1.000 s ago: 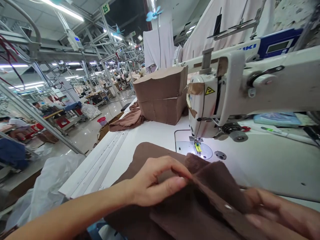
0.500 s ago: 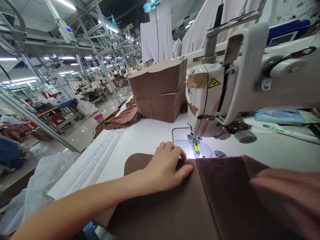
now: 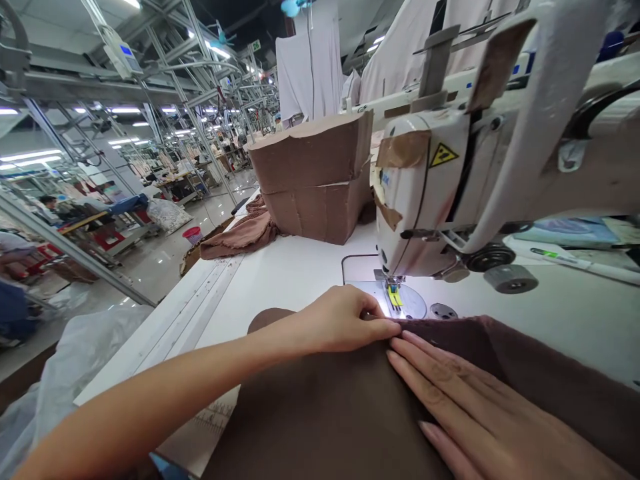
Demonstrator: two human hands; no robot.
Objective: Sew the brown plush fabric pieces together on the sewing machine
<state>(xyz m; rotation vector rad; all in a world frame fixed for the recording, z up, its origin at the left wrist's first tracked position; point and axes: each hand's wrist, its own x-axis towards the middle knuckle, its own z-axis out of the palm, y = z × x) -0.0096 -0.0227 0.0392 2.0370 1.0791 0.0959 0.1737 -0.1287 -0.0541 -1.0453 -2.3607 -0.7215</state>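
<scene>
Fabric (image 3: 320, 413) now lies smoothed on the worktop (image 3: 300, 273); left hand (image 3: 345, 320) has pinched its edge near the needle (image 3: 395, 293); right hand (image 3: 465, 407) has flattened, fingers open.

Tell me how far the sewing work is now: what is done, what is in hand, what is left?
Done: the brown fabric lies spread flat on the white table, its front edge just short of the presser foot. In hand: the left hand pinches that edge and the right hand presses flat beside it. Left: nothing lies under the needle, and no stitching is visible.
</scene>
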